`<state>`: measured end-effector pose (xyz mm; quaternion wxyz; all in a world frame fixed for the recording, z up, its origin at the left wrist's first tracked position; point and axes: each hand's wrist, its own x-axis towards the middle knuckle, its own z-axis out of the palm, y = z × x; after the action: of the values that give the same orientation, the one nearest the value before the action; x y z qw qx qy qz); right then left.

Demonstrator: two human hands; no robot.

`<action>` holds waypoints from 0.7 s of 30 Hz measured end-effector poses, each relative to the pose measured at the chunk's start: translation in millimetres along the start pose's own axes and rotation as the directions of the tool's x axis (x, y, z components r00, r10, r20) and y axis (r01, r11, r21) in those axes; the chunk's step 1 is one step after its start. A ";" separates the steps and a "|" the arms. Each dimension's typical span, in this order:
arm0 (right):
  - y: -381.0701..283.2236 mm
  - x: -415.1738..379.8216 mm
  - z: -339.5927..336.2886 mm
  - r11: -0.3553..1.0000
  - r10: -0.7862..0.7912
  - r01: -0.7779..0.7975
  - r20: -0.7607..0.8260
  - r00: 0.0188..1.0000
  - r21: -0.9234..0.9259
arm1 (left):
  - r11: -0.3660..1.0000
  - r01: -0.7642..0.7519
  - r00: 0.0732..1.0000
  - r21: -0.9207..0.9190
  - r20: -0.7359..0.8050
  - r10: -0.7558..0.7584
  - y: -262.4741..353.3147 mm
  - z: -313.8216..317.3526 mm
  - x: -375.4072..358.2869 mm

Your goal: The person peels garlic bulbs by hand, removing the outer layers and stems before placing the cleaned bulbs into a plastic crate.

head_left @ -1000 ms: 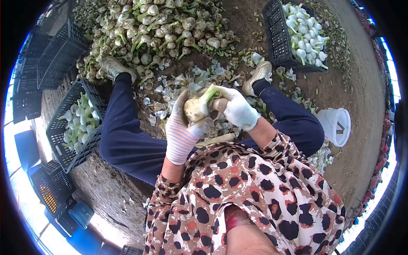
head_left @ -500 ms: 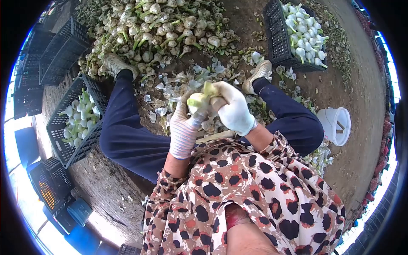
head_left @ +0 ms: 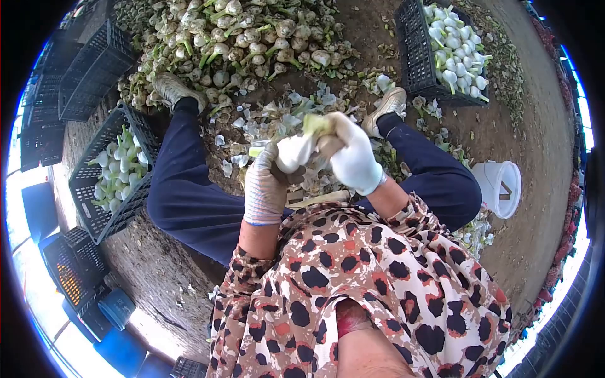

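Observation:
My left hand [head_left: 268,186], in a striped glove, has its fingers wrapped round a white garlic bulb [head_left: 291,154]. The bulb's cut green stem points left, past the thumb. Just to the right, my right hand [head_left: 353,154], in a white glove, pinches a strip of pale green skin [head_left: 317,125] that hangs against the bulb. The right fingertips are slightly blurred. Scattered peelings [head_left: 302,104] lie on the ground beyond both hands.
A heap of unpeeled garlic [head_left: 246,38] lies at the top. Crates of white bulbs stand at the upper right [head_left: 416,63] and left [head_left: 94,214]. A white bucket [head_left: 498,189] is right of my knee. More crates [head_left: 88,82] line the left side.
The bulb has turned, showing more white surface, with its stem now pointing left. My right hand has moved slightly right and up, drawing the skin away from it.

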<state>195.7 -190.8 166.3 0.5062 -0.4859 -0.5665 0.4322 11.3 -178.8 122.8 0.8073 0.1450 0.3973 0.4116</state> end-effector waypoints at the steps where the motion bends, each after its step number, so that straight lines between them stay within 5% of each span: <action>1: 4.2 6.0 4.1 0.898 0.235 -0.163 -0.133 0.963 0.408 | 1.000 0.001 1.000 0.000 -0.002 -0.001 0.2 -1.5 -0.6; 3: 19.2 27.3 -20.4 0.594 0.484 -0.144 -0.209 0.850 0.792 | 0.987 -0.061 0.997 -0.149 0.042 0.068 1.5 -4.8 -3.1; 4: 22.4 30.7 -32.1 0.807 0.524 -0.351 -0.301 0.797 0.475 | 0.980 -0.083 0.994 -0.182 0.055 0.095 2.3 -10.5 -3.8; 5: 44.4 27.5 -63.0 0.849 0.373 -0.415 -0.186 0.909 -0.328 | 0.980 -0.083 0.994 -0.180 0.054 0.094 4.6 -7.7 -6.2; 7: 60.5 14.3 -64.8 0.393 0.111 -0.153 -0.118 0.987 -0.907 | 0.956 -0.285 0.958 0.062 0.026 0.284 13.5 5.1 -12.9; 9: 30.7 6.8 -60.9 0.468 0.189 -0.033 0.063 0.980 -0.883 | 0.956 -0.275 0.961 0.107 0.070 0.269 16.8 10.7 -16.9; 10: 0.8 6.7 -58.8 0.749 0.191 -0.022 0.184 0.964 -0.662 | 0.917 -0.348 0.937 0.194 0.108 0.333 15.3 13.7 -17.0; 11: -13.5 6.4 -52.7 0.887 0.287 -0.174 0.215 0.934 -0.427 | 0.865 -0.417 0.909 0.278 0.152 0.389 14.5 16.4 -18.7; 13: -17.4 -0.7 -33.6 0.956 0.091 -0.025 0.213 0.973 -0.293 | 0.897 -0.337 0.941 0.288 0.145 0.307 14.2 17.7 -20.3; 15: -26.9 3.6 -17.4 0.791 -0.180 0.273 0.219 0.959 -0.548 | 0.703 -0.505 0.863 0.500 0.272 0.426 11.9 18.6 -19.3; 16: -21.7 2.5 -11.8 0.757 -0.240 0.287 0.160 0.958 -0.587 | 0.626 -0.539 0.841 0.564 0.312 0.442 12.9 19.0 -19.9; 19: -18.1 1.5 -9.6 0.676 -0.203 0.304 0.226 0.953 -0.672 | 0.433 -0.582 0.796 0.689 0.373 0.477 16.2 17.2 -19.8; 21: -13.7 0.1 -7.1 0.681 -0.157 0.249 0.194 0.968 -0.688 | 0.435 -0.572 0.805 0.695 0.375 0.460 19.4 21.5 -23.8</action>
<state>201.2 -192.8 180.6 0.2911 -0.5501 -0.7680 0.1510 8.8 -183.3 160.0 0.5184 0.6216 0.4183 0.4122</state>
